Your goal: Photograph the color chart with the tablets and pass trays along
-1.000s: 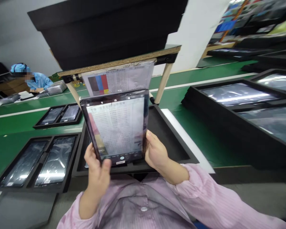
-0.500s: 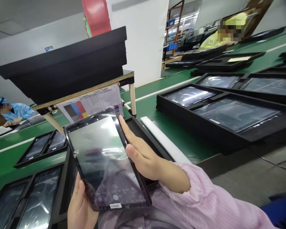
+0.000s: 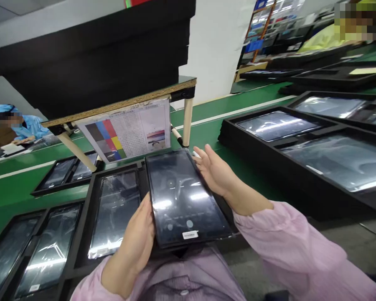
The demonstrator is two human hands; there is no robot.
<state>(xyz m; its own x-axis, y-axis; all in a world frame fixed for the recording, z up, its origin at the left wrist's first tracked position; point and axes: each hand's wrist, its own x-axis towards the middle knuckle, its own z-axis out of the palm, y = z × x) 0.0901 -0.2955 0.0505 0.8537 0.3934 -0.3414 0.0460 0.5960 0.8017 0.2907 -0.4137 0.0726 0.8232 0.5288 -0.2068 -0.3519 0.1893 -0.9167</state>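
Over the black tray (image 3: 85, 232), the tablet (image 3: 188, 196) slanted between my left hand (image 3: 136, 240), grip unclear, and my right hand (image 3: 216, 173), fingers apart; it seemed not yet seated, though a second tablet (image 3: 115, 209) already lay in the left compartment.

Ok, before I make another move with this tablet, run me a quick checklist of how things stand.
1. Left hand at the tablet's left edge: ok.
2. Right hand gripping the right edge: cannot tell; its fingers are extended beside it.
3. Screen side up: ok.
4. White label uncovered: ok, near the lower edge.
5. Black tray's left compartment free: not ok; another tablet lies there.
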